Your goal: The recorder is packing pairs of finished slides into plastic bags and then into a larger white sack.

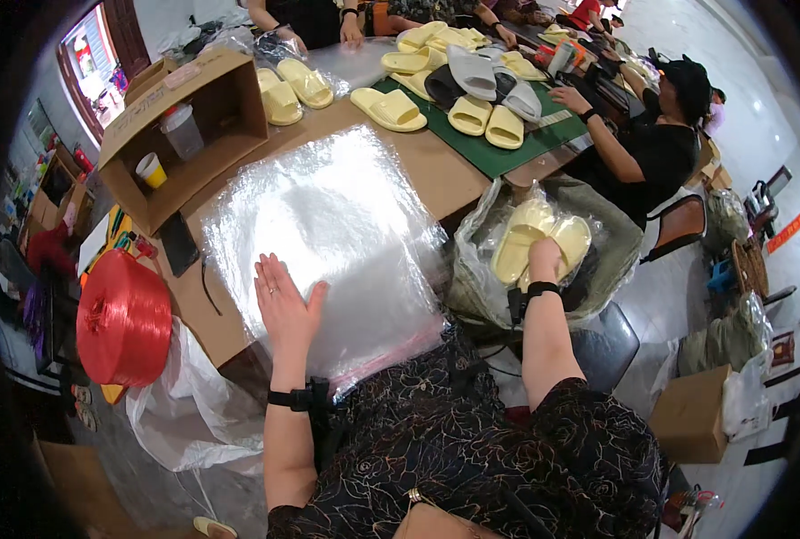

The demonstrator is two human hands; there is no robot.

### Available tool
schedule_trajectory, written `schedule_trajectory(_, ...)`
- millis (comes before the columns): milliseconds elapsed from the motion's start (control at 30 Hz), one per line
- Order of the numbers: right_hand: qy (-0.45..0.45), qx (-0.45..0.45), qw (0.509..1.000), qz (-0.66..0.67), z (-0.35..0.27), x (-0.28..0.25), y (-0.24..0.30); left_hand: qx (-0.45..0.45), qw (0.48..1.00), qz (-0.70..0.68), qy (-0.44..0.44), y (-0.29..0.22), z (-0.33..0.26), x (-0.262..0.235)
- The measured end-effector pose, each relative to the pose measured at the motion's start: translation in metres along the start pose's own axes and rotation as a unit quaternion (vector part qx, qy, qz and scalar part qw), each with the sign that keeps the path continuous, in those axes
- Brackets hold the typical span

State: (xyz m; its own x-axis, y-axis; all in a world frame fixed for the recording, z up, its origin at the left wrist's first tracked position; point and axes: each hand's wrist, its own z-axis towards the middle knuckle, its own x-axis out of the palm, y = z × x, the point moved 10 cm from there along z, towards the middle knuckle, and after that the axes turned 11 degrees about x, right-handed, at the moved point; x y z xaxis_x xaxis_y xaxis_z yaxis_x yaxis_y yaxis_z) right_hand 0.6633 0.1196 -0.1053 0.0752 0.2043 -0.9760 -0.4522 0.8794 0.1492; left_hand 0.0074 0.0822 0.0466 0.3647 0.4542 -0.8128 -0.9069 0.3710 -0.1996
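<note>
My left hand lies flat on a stack of see-through plastic bags, its fingers stretched out and thumb apart. To the right, my right hand is closed on a pair of pale yellow slippers over a large open woven sack with a plastic liner. Its fingertips are partly hidden by the hand itself. More yellow, grey and black slippers lie heaped on a green mat at the far side of the table.
Left of the bags stand an open cardboard box with a cup and a plastic container, a black phone and a big red twine roll. A co-worker sits at the right; others stand across the table. A stool is below the sack.
</note>
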Motion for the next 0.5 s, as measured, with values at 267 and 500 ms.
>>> schedule_trajectory(267, 0.137, -0.114, 0.982, -0.069, -0.063, -0.016, 0.055, -0.008, 1.000, 0.015, 0.005, 0.003, -0.007, -0.003)
schedule_trajectory(500, 0.148, -0.052, 0.988, -0.010, -0.073, -0.106, 0.074, -0.005, 1.000, 0.025, 0.009, 0.004, -0.012, -0.008)
